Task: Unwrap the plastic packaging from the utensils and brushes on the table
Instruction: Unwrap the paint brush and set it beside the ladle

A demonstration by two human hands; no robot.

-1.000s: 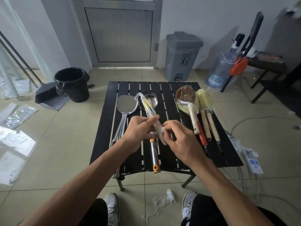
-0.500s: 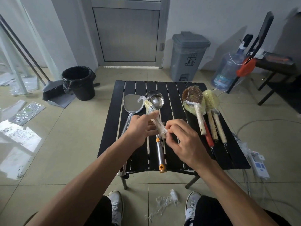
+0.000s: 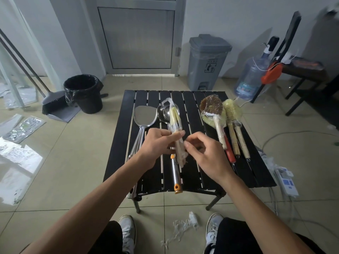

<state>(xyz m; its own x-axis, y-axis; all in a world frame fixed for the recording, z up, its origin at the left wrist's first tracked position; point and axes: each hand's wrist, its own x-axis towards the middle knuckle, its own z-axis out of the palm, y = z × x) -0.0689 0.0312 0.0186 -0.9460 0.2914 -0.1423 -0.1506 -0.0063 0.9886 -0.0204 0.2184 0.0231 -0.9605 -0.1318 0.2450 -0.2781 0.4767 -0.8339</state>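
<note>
Above the black slatted table [image 3: 256, 173], the left hand [image 3: 156, 143] pinches a wrapped brush [image 3: 175, 123] at mid-handle; the right hand [image 3: 205, 154], fingers curled, picks at its lower wrap. Light, stiff brush; film thin, probably slippery

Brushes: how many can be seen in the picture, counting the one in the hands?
4. One wrapped brush is held by the left hand. Three lie on the table's right side: brown brush, yellow brush, and a pale one partly hidden under the brown.

Left hand [image 3: 157, 142] fingers clamped closed, forearm stretched forward; right hand [image 3: 205, 153] beside it, thumb and forefinger nearly pinched
</note>
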